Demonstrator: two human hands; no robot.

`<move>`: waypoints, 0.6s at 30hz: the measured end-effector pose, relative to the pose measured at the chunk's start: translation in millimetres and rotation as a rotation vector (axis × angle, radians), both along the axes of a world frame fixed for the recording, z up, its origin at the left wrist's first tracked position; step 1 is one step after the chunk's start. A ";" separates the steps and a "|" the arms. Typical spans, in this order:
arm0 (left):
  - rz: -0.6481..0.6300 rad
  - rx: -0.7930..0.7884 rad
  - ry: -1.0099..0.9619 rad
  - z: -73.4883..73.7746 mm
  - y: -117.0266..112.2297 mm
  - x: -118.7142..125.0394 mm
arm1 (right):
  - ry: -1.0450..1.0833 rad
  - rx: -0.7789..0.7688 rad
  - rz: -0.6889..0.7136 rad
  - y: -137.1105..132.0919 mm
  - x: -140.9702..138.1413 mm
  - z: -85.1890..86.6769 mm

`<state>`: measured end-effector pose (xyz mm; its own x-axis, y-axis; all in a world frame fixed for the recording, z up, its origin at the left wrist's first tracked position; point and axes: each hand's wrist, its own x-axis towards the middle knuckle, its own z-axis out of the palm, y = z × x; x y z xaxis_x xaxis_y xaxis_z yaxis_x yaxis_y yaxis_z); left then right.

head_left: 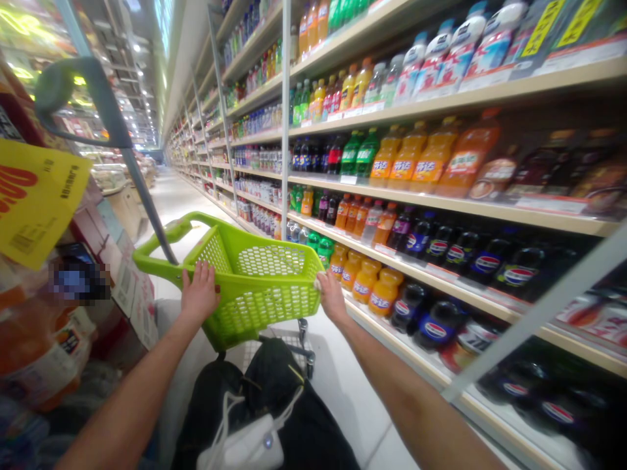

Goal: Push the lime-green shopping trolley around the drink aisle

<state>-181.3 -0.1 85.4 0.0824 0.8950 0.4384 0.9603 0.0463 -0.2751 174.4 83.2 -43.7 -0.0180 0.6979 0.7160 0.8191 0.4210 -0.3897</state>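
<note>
Head view, centre frame: our left hand and right hand, fingers clamped on the rim of the green basket; level grips would steady it.

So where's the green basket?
Head view, lower middle: the green basket is gripped between the left hand and right hand, with drink shelves on its right.

Shelves of soda bottles line the right — a yellow sign hangs left, black bag below.
</note>
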 end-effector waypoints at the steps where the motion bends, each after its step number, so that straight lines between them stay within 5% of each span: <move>1: 0.002 -0.006 -0.007 -0.1 0.1 0.6 | 0.026 0.004 -0.015 -0.2 1.6 -0.9; 10: -0.008 -0.042 -0.009 5.9 -5.3 1.4 | -0.071 0.062 0.239 -8.2 -106.2 21.8; 18: 0.004 0.019 -0.014 6.2 -21.8 -20.6 | -0.161 -0.025 -0.061 -14.7 -42.6 16.2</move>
